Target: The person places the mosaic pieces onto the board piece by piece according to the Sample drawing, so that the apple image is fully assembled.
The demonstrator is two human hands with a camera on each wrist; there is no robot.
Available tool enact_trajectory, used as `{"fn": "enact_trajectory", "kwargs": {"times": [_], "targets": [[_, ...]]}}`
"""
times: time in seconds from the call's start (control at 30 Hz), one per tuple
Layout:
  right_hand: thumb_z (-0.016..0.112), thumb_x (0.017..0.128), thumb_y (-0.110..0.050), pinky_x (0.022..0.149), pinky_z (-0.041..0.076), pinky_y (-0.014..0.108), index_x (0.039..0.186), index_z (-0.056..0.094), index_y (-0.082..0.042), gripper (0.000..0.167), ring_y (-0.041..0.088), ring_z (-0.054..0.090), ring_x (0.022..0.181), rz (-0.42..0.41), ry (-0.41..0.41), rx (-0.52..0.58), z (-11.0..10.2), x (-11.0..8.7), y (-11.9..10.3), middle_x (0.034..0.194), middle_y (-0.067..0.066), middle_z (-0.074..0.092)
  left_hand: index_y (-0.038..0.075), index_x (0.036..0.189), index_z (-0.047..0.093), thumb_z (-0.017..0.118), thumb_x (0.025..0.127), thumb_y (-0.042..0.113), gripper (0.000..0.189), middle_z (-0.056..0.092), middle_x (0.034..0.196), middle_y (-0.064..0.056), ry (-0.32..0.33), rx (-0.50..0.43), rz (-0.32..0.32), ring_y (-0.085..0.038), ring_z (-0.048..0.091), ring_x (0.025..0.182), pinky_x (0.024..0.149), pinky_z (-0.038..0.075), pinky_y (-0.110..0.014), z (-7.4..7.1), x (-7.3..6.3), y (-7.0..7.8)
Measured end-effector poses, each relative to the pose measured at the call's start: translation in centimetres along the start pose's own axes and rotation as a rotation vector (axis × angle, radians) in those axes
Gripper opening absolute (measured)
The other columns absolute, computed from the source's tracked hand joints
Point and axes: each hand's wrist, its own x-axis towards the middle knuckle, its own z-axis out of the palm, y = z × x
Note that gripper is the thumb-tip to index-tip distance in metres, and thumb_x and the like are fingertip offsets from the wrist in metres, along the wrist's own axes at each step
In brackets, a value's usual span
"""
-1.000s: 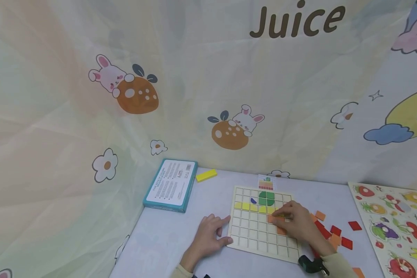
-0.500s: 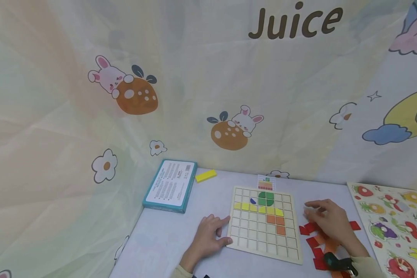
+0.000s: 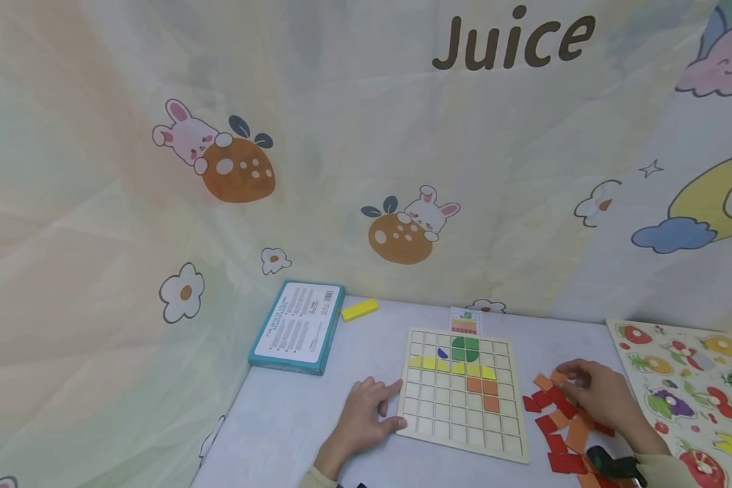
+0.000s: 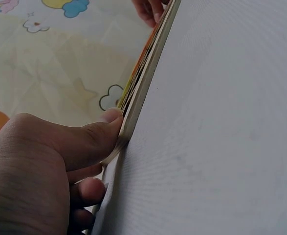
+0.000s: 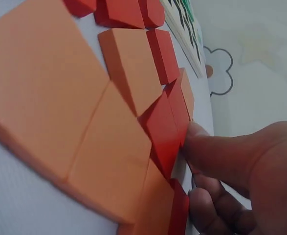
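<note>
1. Fingers of the left hand [image 3: 361, 421] lie spread and relaxed on the table [image 3: 293, 420] at the left edge of the grid board [image 3: 460, 396]. The thumb tip and a fingertip press that edge; nothing is grasped. In the left wrist view the thumb [image 4: 101, 132] sits against the board's thin side, and the lower fingers are cut off at the frame bottom.
2. The grid board lies flat near the table's front edge, holding a green shape [image 3: 466, 348], a yellow row [image 3: 451, 367] and three orange tiles [image 3: 484, 393]. A small blue piece [image 3: 443, 353] on it is too small to make out.
3. The right hand [image 3: 604, 400] rests on the loose tiles [image 3: 555, 420], red and orange, just right of the board. Its fingers are curled, tips at an orange tile [image 3: 558, 377] on the pile's far side; the head view does not show whether they pinch it. In the right wrist view the thumb [image 5: 216, 152] touches the edge of a red tile [image 5: 165, 132], and the remaining fingers are folded beneath, partly cut off.
4. A fruit puzzle board [image 3: 695, 393] at the table's right edge runs out of frame.
</note>
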Motion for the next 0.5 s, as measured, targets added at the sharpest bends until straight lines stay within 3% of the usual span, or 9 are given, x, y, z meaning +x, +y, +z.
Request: {"fn": "enact_trajectory", "kwargs": {"times": [0.23, 0.5], "targets": [[0.08, 0.091, -0.015, 0.067, 0.049, 0.028, 0.116, 0.062, 0.004, 0.036, 0.023, 0.06, 0.084, -0.042, 0.043, 0.009, 0.52, 0.08, -0.03, 0.096, 0.013, 0.068, 0.023, 0.141, 0.07, 0.086, 0.081, 0.048, 0.068, 0.047, 0.071, 0.018, 0.006, -0.007, -0.004, 0.002, 0.034, 0.074, 0.074, 0.031, -0.02, 0.01, -0.03, 0.02], [0.077, 0.096, -0.024, 0.06, 0.046, 0.025, 0.132, 0.054, -0.001, 0.049, 0.017, 0.056, 0.075, -0.052, 0.09, 0.056, 0.75, -0.39, -0.34, 0.092, 0.008, 0.065, 0.023, 0.141, 0.07, 0.086, 0.081, 0.049, 0.068, 0.048, 0.071, 0.018, 0.002, -0.008, -0.008, 0.002, 0.034, 0.074, 0.075, 0.031, -0.02, -0.12, 0.0, 0.17]]}}
